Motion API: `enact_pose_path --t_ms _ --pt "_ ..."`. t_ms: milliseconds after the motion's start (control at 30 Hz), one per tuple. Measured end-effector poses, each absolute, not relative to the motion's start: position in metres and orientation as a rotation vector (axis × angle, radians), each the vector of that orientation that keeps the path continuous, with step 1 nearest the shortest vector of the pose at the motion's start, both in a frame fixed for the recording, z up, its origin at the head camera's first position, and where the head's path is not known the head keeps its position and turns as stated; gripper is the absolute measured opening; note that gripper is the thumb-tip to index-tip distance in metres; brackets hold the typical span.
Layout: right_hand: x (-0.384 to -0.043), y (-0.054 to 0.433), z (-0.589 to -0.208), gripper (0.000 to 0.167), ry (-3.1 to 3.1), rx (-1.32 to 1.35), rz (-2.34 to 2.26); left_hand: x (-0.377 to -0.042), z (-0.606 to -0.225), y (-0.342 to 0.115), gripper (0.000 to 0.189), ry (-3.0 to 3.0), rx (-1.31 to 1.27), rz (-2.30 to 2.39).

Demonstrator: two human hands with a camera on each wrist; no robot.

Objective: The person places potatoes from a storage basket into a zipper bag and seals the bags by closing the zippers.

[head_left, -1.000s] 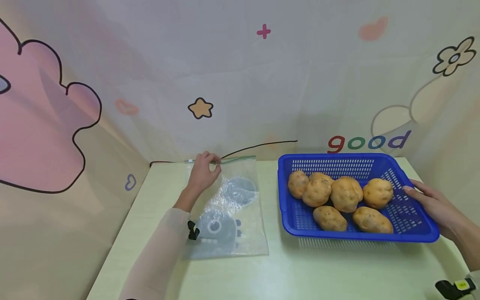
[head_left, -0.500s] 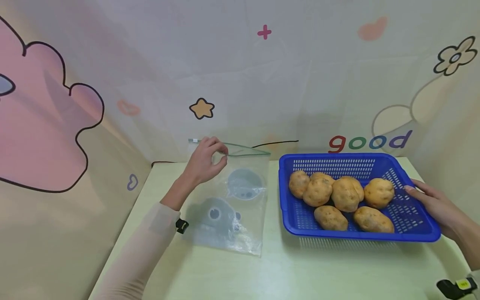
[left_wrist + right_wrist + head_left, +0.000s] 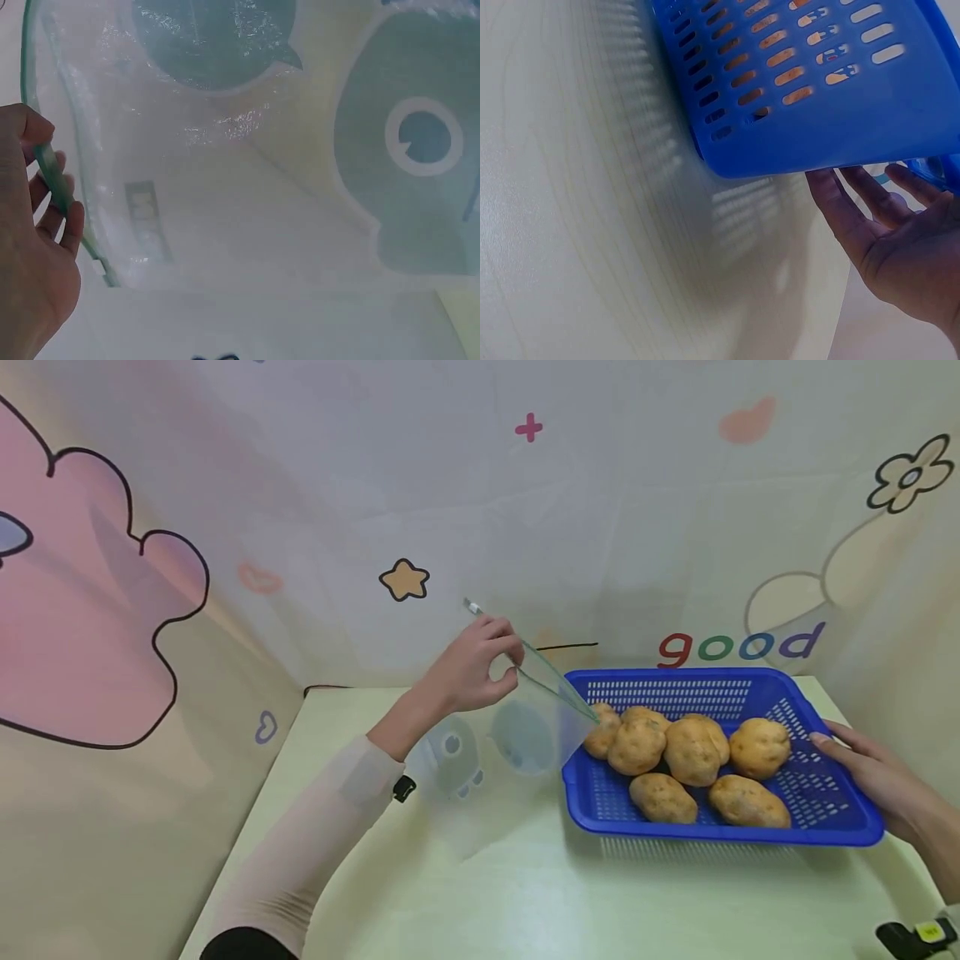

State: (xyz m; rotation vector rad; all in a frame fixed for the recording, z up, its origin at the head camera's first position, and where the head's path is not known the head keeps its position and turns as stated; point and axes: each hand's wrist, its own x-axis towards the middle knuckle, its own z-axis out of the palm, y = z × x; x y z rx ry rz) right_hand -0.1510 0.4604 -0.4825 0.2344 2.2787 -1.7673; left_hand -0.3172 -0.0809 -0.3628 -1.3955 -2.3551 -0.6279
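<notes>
My left hand [image 3: 478, 667] pinches the green zip edge of a clear slider bag [image 3: 525, 739] with grey cartoon prints. Seen from the head, the bag hangs slanted over the table, its zip corner overlapping the left rim of a blue plastic basket [image 3: 686, 832]. In the left wrist view, thumb and fingers hold the zip strip [image 3: 56, 180], with the white slider near its end. Several potatoes [image 3: 692, 750] lie in the basket. My right hand [image 3: 873, 772] grips the basket's right side, thumb on the rim; in the right wrist view its fingers [image 3: 838, 206] reach under that side.
A pale wood-grain table [image 3: 465, 902] carries the basket. Behind it hangs a white cloth [image 3: 480, 518] printed with cartoon shapes and the word "good".
My left hand has lifted the bag's zip edge off the table and carried it right, toward the basket, tilting the bag. The right hand and basket have stayed put.
</notes>
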Motion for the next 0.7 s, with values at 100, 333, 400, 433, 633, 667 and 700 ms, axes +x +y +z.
enact_pose_path --t_ms 100,333,400,433,633,667,700 --pt "-0.151 0.46 -0.483 0.049 2.288 0.229 -1.755 -0.317 -0.366 -0.062 0.009 -2.351 -1.465 -0.589" --pt "-0.151 0.462 -0.485 0.048 2.293 0.21 -1.752 -0.309 -0.381 -0.029 0.007 -2.288 -1.618 -0.412" --pt "-0.151 0.463 -0.485 0.048 2.305 0.205 -1.749 -0.307 -0.386 -0.023 0.007 -2.261 -1.643 -0.366" --pt "-0.152 0.463 -0.485 0.048 2.306 0.205 -1.75 -0.307 -0.388 -0.021 0.007 -2.249 -1.652 -0.355" --pt "-0.151 0.463 -0.484 0.062 2.286 0.235 -1.75 -0.306 -0.4 -0.012 0.008 -2.219 -1.675 -0.345" --pt "-0.151 0.463 -0.483 0.065 2.28 0.246 -1.747 -0.305 -0.402 -0.011 0.008 -2.219 -1.677 -0.342" --pt "-0.151 0.462 -0.483 0.068 2.274 0.258 -1.744 -0.305 -0.403 -0.01 0.008 -2.221 -1.677 -0.339"
